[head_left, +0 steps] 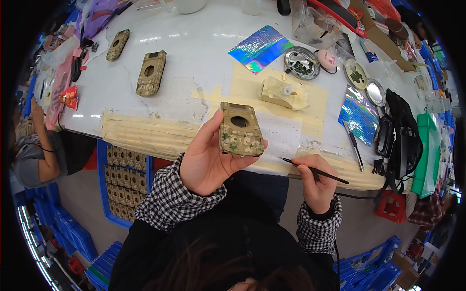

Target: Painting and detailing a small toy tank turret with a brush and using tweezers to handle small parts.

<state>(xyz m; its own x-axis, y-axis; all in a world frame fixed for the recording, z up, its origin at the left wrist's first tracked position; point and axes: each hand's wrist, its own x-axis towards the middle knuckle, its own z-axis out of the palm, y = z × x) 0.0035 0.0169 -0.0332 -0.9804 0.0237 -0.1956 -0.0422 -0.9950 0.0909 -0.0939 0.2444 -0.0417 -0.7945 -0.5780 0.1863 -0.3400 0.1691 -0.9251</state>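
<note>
In my left hand (206, 157) is a camouflage-painted model tank hull (241, 133), tilted up, with a round hole in its top. The thumb lies along its left side and the fingers support it from below and the right. Green and tan pixel patches show at its lower end. My right hand (318, 184) pinches a slim black fine-tipped brush (318, 171), its point aimed left, apart from the hull. Two similar hulls, one nearer (151, 72) and one farther (118, 44), lie on the table at the left.
A taped block (283, 93) sits ahead of my hands. To its right are a round tin (302, 63) of dark green bits, shiny foil sheets (261, 48), a black pen-like tool (353, 145) and a black bag (402, 131). A blue crate (102, 179) holds many hulls below left.
</note>
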